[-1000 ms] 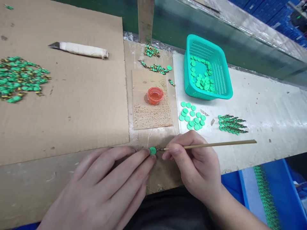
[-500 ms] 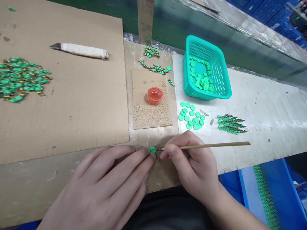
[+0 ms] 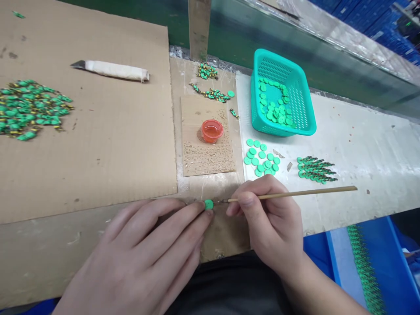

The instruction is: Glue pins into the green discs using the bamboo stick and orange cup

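The left hand (image 3: pixel 141 253) lies palm down with its fingers close together, two fingertips resting against the left and lower edge of a small, flat, round green disc (image 3: pixel 209 204). The thumb is hidden, so I cannot tell whether that hand pinches the disc or only steadies it on the worn brown work surface (image 3: pixel 226 238).

The right hand (image 3: pixel 274 223) pinches a thin, straight, straw-coloured wooden stick (image 3: pixel 315 192) between thumb and fingers, close to its left end. The stick's long axis runs nearly level across the view, tilting up slightly to the right, and its near end points left at the disc. A fine dark line spans the short gap between the two; it is too small to make out. The disc thus lies left of the right hand, with the left hand nearer and touching it.

Beyond the hands, a small red plastic cup (image 3: pixel 213 139) of clear liquid stands on a speckled cardboard square (image 3: pixel 190 114). To its right, loose green discs (image 3: pixel 262 155) lie in front of a turquoise perforated plastic basket (image 3: pixel 303 105) holding more. Further right sit rows of green-and-dark twisted pieces (image 3: pixel 316 169).
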